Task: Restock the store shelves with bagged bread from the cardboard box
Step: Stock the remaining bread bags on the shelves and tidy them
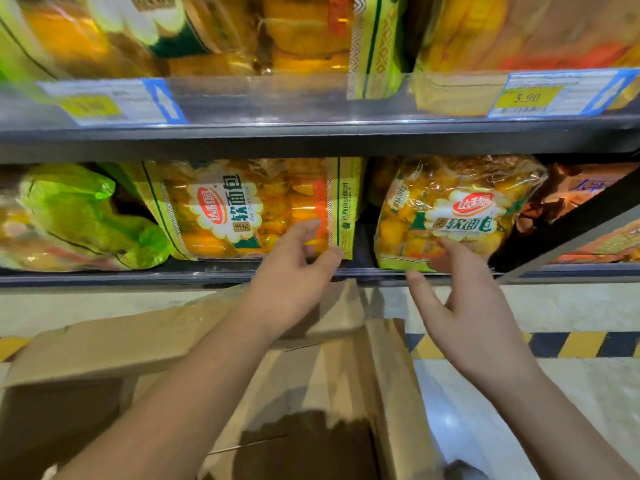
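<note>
The left hand (294,271) is pinching the lower corner of a bread bag (249,209) lying on the lower shelf (138,277). The right hand (464,292), fingers spread loose, is touching another bag (453,209) on that shelf, above the cardboard box (138,341).

Single head-worn wide-angle view, facing forward and slightly down, set close to the lower shelf (173,277) of bagged bread, with the upper shelf (311,133) at frame top and the open cardboard box (104,341) below, edges bowed by the lens
</note>
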{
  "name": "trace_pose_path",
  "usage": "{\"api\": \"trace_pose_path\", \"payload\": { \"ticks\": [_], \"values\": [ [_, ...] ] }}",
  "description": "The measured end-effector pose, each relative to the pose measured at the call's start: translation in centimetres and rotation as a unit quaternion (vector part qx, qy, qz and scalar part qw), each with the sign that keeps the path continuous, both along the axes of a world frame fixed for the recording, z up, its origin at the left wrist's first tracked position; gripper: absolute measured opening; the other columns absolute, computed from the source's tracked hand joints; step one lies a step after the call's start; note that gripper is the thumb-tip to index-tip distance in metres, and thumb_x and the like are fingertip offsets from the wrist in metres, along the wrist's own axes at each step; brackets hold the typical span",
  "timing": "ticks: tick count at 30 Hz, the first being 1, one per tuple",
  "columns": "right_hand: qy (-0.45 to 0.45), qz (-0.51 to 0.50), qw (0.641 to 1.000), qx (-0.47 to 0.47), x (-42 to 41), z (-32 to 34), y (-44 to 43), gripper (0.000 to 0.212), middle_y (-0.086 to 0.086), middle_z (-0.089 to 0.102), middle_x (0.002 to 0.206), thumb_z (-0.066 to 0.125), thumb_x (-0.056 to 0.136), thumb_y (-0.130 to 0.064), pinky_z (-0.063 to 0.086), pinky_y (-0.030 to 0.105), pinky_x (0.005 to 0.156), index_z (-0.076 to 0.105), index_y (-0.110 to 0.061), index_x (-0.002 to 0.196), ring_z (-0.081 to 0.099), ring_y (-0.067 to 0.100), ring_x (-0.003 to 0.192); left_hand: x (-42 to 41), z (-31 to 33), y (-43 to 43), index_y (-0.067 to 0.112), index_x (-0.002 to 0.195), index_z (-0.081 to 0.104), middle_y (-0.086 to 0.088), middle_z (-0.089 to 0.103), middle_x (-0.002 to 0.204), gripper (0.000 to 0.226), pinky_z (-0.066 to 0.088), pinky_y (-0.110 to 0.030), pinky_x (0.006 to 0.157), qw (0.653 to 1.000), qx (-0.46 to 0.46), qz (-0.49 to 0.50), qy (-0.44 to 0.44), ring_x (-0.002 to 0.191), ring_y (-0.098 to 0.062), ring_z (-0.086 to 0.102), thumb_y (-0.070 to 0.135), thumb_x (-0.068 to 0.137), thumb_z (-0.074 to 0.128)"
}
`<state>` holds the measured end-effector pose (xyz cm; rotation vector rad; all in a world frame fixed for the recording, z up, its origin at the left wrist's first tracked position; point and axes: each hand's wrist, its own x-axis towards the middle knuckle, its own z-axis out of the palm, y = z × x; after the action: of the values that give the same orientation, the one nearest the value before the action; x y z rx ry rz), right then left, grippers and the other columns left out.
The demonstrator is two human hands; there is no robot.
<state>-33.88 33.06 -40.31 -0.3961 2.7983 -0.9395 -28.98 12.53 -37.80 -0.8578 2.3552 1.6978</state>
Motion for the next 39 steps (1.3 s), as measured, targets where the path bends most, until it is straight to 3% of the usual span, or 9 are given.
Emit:
{"api": "trace_pose_path", "payload": {
  "ticks": [4,9,13,18,24,28,33,36,39],
  "values": [
    [-0.034,0.101,0.994,-0.006,-0.8,-0.5,-5.3,0.067,-0.004,0.046,0.149,0.053,0.099,-0.051,0.035,0.019,0.093,0.030,-0.025,0.156,0.047,0.009,0.133,3.1,-0.1,-5.3,0.028,0.149,0.046,0.012,0.056,0.136,0.051,0.047,-0.036,0.105,0.996,-0.057,0.072,-0.015,0.121,-0.011,0.056,0.033,0.101,0.061],
    [-0.059,0.095,0.994,-0.019,-2.3,-1.7,-9.4,0.066,-0.002,0.046,0.149,0.055,0.099,-0.050,0.044,0.029,0.099,0.033,-0.023,0.155,0.049,0.014,0.132,5.1,-1.1,-10.7,0.018,0.152,0.037,0.012,0.056,0.115,0.059,0.044,-0.032,0.093,0.986,-0.086,0.142,-0.035,0.110,-0.016,0.057,0.028,0.100,0.062],
    [-0.057,0.047,0.997,-0.017,-2.7,-2.4,-10.7,0.062,0.000,0.051,0.144,0.058,0.098,-0.047,0.049,0.038,0.100,0.037,-0.022,0.151,0.051,0.016,0.130,5.2,-2.8,-13.6,0.016,0.158,0.025,-0.005,0.056,0.141,0.079,0.047,-0.037,0.097,0.981,-0.093,0.165,-0.032,0.117,-0.019,0.057,0.028,0.093,0.069],
    [-0.122,0.065,0.990,0.025,-3.0,-3.0,-11.7,0.050,-0.012,0.052,0.120,0.053,0.101,-0.048,0.040,0.028,0.074,0.035,-0.027,0.144,0.051,0.010,0.103,4.8,-5.2,-15.0,0.028,0.160,0.017,0.006,0.051,0.150,0.086,0.043,-0.045,0.115,0.989,-0.076,0.127,-0.018,0.134,-0.017,0.053,0.025,0.093,0.070],
    [-0.154,0.056,0.985,0.046,-3.6,-4.0,-12.3,0.042,-0.005,0.057,0.126,0.048,0.103,-0.051,0.040,0.025,0.066,0.039,-0.023,0.134,0.052,0.015,0.101,5.0,-6.2,-16.0,0.023,0.163,0.007,0.016,0.040,0.138,0.088,0.034,-0.025,0.107,0.994,-0.070,0.089,-0.009,0.128,0.002,0.035,0.008,0.098,0.064],
    [-0.151,0.051,0.985,0.065,-3.9,-4.2,-12.7,0.049,0.004,0.055,0.143,0.043,0.106,-0.046,0.041,0.031,0.079,0.037,-0.016,0.145,0.051,0.017,0.103,6.0,-6.2,-15.6,0.030,0.163,0.006,0.020,0.035,0.136,0.090,0.031,-0.026,0.111,0.993,-0.091,0.065,-0.024,0.129,0.005,0.028,0.009,0.098,0.064],
    [-0.174,0.049,0.981,0.071,-3.3,-1.4,-12.3,0.041,0.002,0.063,0.115,0.047,0.104,-0.049,0.046,0.031,0.063,0.045,-0.019,0.131,0.061,0.015,0.088,5.6,-2.8,-14.8,0.033,0.160,0.012,0.013,0.043,0.138,0.088,0.048,-0.034,0.096,0.992,-0.088,0.082,-0.046,0.117,-0.018,0.059,0.021,0.095,0.069],
    [-0.152,0.068,0.986,0.016,-2.1,1.9,-11.1,0.041,-0.005,0.064,0.120,0.052,0.102,-0.047,0.058,0.043,0.081,0.042,-0.027,0.137,0.066,0.014,0.099,5.7,0.7,-13.4,0.031,0.156,0.024,-0.001,0.051,0.146,0.086,0.046,-0.047,0.110,0.991,-0.112,0.056,-0.044,0.125,-0.026,0.058,0.033,0.085,0.073],
    [-0.130,0.087,0.988,-0.011,-0.7,6.6,-10.2,0.066,-0.007,0.054,0.141,0.054,0.101,-0.048,0.053,0.044,0.101,0.026,-0.027,0.157,0.057,0.015,0.126,5.8,5.5,-11.1,0.022,0.149,0.043,0.001,0.048,0.142,0.061,0.041,-0.036,0.112,0.986,-0.167,0.000,0.001,0.133,-0.023,0.050,0.026,0.094,0.069]
  ]
}}
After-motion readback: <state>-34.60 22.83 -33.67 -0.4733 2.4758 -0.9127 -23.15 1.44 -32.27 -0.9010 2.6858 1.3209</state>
